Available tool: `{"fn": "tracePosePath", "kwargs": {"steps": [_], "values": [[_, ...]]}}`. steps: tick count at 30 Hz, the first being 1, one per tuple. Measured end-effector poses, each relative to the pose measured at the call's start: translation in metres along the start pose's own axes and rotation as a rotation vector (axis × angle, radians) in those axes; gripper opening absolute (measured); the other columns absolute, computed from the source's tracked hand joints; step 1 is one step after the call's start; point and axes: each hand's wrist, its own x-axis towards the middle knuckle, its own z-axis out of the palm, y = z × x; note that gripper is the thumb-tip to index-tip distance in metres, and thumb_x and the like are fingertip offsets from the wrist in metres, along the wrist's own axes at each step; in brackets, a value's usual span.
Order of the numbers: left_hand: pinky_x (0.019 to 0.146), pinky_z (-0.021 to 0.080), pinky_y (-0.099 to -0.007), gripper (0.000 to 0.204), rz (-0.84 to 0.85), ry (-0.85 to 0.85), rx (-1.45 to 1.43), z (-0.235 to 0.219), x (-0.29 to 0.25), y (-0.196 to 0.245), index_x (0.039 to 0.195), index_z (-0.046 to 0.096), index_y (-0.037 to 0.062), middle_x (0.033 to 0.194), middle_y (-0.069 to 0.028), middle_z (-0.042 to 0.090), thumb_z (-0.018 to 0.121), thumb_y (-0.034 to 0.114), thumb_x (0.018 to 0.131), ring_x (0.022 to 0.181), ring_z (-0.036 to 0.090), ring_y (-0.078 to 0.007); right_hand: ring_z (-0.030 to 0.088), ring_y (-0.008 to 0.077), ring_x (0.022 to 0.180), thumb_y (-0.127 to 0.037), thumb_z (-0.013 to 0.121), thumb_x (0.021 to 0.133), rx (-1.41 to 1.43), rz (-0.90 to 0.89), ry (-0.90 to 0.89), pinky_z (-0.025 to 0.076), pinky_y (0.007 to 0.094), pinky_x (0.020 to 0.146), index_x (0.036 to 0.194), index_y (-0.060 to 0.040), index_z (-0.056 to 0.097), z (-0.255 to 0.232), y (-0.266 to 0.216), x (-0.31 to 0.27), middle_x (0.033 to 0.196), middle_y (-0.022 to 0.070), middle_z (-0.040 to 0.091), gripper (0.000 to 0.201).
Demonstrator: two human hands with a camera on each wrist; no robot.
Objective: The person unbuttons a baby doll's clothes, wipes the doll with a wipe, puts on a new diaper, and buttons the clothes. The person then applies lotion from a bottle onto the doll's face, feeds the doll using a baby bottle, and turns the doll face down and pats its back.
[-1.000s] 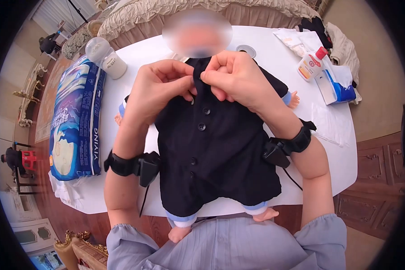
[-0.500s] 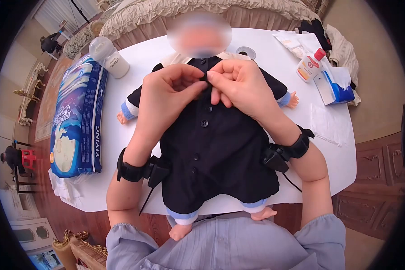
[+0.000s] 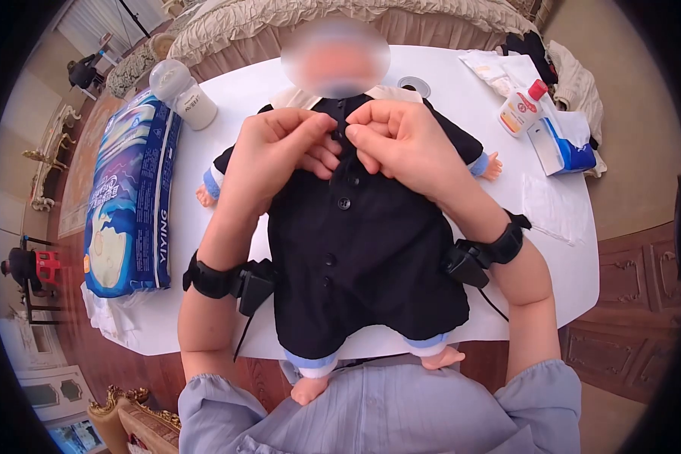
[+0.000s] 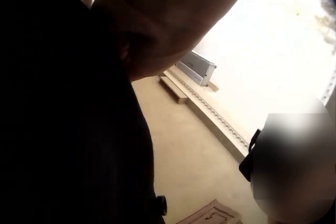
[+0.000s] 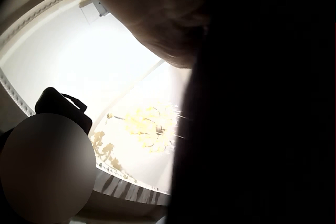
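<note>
A doll in a black romper (image 3: pixel 371 257) lies face up on the white table, its feet toward the person. Several dark buttons run down the romper's front, and a cream collar (image 3: pixel 295 97) shows at the neck. My left hand (image 3: pixel 284 151) pinches the front edge at chest height with thumb and forefinger, its other fingers lying lower on the cloth. Facing it, my right hand (image 3: pixel 401 140) pinches the opposite side of the opening, fingers curled. A button (image 3: pixel 341 104) shows just above the fingertips. In both wrist views the dark romper fills much of the frame.
On the left stand a blue diaper pack (image 3: pixel 129 204) and a baby bottle (image 3: pixel 197 110). To the right are a lotion bottle (image 3: pixel 520 113), a blue-and-white packet (image 3: pixel 575 155) and a clear plastic sheet (image 3: pixel 556 204). A ruffled bedspread (image 3: pixel 227 38) hangs beyond the table (image 3: pixel 227 344).
Both hands have come slightly down from the neck, baring the collar and upper button. The left hand's lower fingers have spread onto the cloth while its thumb and forefinger shifted up and left.
</note>
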Motion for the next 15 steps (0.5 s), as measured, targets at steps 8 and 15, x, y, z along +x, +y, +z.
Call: {"fn": "tracePosePath", "kwargs": {"steps": [8,15], "values": [[0.055,0.043,-0.0210,0.024,0.016,0.013,0.680,0.005,-0.030,0.033,0.093,0.064,-0.0003,0.078,-0.0032,0.063,0.069,0.023,0.090,0.063,0.056,-0.0074,0.063,0.0169,0.063,-0.017,0.067,0.084,-0.501,-0.352,-0.124,0.047,0.0303,0.057,0.091,-0.0005,0.067,-0.028,-0.027,-0.019,0.072,0.0103,0.065,0.018],[0.075,0.045,-0.0349,0.041,0.346,-0.386,1.012,0.009,-0.112,0.046,0.094,0.063,0.0049,0.087,-0.0065,0.057,0.085,0.023,0.064,0.083,0.057,-0.0252,0.052,0.0288,0.101,-0.036,0.079,0.061,-0.946,-0.419,-0.663,0.042,0.0388,0.085,0.098,-0.0028,0.060,-0.006,-0.044,-0.114,0.102,0.0105,0.054,0.054]]}}
